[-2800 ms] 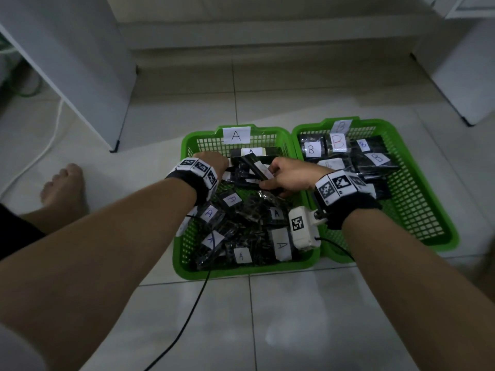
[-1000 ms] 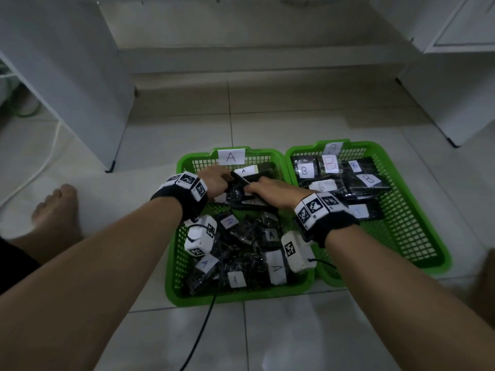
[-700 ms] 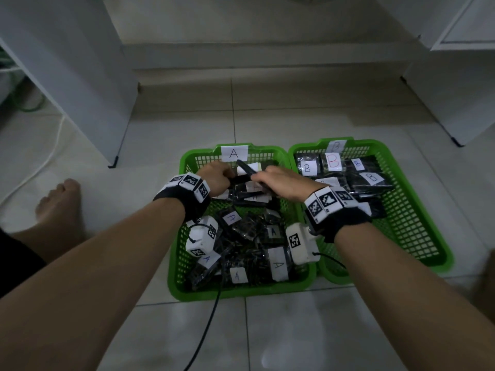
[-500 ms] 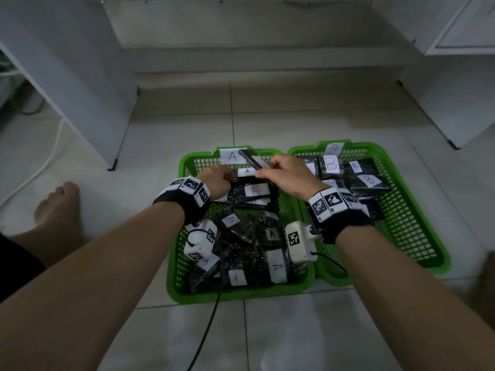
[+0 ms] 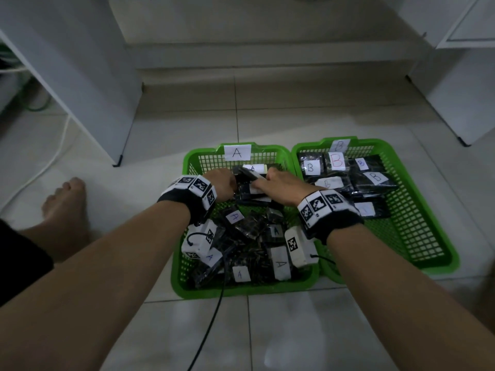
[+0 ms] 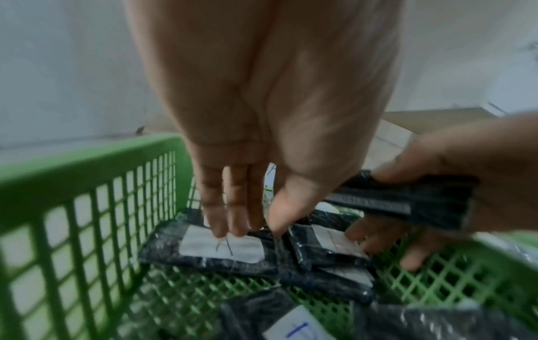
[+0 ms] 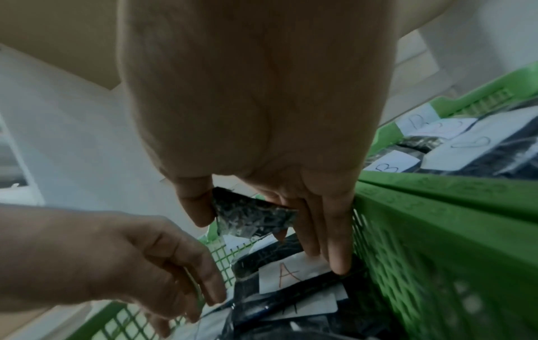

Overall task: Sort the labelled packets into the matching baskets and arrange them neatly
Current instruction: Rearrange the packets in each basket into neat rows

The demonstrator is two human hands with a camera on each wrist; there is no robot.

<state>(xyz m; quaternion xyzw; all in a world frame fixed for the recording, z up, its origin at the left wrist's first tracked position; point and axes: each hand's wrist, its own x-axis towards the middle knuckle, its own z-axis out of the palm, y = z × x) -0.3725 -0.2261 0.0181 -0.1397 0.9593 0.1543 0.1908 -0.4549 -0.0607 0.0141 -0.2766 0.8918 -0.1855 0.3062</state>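
While the right hand (image 5: 278, 184) pinches a black plastic packet (image 5: 245, 173) over the green mesh basket labelled A (image 5: 187, 167), the left hand (image 5: 219, 183) presses relaxed fingers on stacked packets; near-end A packets (image 5: 241, 247) remain jumbled, basket B (image 5: 428, 226) looks sorted.

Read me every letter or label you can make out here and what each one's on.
"A": tag on the left basket rim.
"A": labels on its packets.
"B": labels on right basket packets, one in red.
Right basket's rim tag: too faint to read.
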